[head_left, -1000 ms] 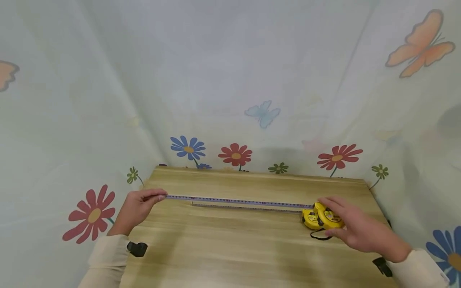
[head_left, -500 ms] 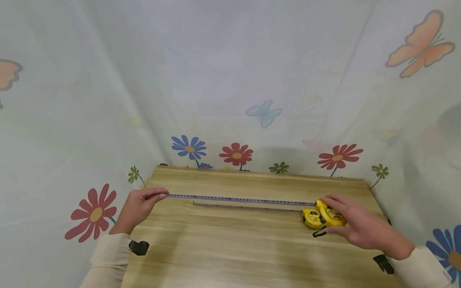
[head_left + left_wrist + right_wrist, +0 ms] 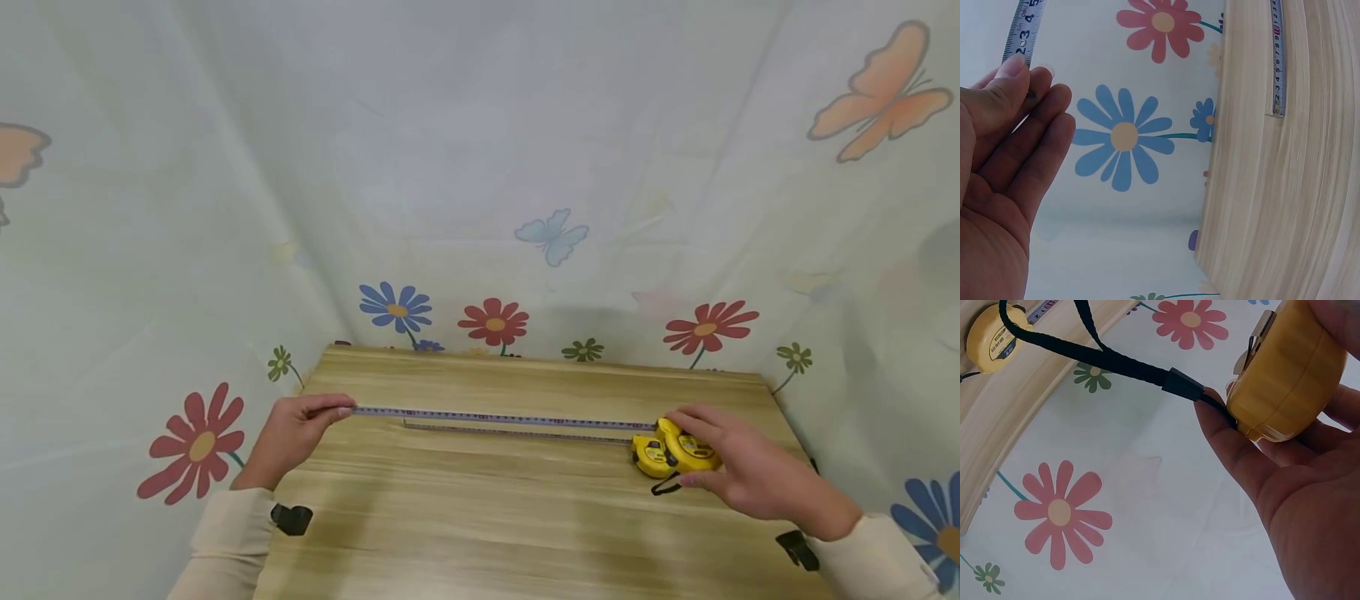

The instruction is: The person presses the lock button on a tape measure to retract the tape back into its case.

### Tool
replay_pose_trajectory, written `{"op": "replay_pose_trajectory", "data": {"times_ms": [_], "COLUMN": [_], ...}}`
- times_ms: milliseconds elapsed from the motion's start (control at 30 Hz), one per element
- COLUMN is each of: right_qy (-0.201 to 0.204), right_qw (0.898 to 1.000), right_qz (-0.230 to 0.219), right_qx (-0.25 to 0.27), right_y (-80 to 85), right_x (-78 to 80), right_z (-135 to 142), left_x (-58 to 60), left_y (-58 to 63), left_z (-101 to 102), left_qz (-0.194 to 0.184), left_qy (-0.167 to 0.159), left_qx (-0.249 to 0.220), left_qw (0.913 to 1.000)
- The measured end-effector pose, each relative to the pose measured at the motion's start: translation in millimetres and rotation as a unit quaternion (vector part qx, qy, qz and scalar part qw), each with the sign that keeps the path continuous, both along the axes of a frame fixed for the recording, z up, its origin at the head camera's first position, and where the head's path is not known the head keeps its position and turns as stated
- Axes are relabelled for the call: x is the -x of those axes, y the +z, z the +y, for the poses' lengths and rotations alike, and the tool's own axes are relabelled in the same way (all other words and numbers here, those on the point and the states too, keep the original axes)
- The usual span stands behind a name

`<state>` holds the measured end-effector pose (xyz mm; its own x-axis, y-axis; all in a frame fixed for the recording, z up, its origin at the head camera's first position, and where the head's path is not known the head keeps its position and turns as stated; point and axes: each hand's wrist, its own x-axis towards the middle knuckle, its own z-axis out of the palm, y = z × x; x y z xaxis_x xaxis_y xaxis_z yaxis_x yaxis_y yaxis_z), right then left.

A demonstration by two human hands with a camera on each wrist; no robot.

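Note:
My right hand point(image 3: 750, 467) grips a yellow tape measure point(image 3: 692, 450) by its case, raised over the table; a black wrist strap point(image 3: 1129, 365) dangles from it. Its blade point(image 3: 517, 418) stretches leftward to my left hand point(image 3: 296, 433), whose thumb and fingers pinch the free end. In the left wrist view the blade end point(image 3: 1024, 31) shows large digits above the thumb. A second yellow tape measure point(image 3: 649, 455) lies on the table, partly behind the held one in the head view. Its blade point(image 3: 510, 432) is drawn out to the left along the wood.
The wooden table point(image 3: 465, 517) has its back edge against a pale cloth backdrop point(image 3: 450, 167) printed with flowers and butterflies. Similar cloth rises on the left and right sides. Black wrist devices point(image 3: 292, 518) sit at both cuffs.
The held tape measure and its blade rose very slightly, then dipped a little. The scene shifts slightly to the right in the head view. Both hands keep their hold.

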<state>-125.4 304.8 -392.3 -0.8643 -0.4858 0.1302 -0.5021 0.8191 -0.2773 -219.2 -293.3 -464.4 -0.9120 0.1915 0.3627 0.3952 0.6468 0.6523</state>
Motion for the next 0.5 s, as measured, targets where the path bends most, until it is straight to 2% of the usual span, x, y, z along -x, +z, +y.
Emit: {"op": "replay_pose_trajectory", "data": {"times_ms": [500], "right_qy": [-0.003], "right_qw": [1.000], "right_qz": [0.003], "right_qx": [0.000], "right_y": [-0.6], "right_x": [1.3], "right_z": [3.1], "left_x": [0.7], "left_y": [2.2], "left_z": [5.2], "left_qz": [-0.016], "left_qy": [0.004], "left_qx": [0.001], "left_qw": [0.9999]}}
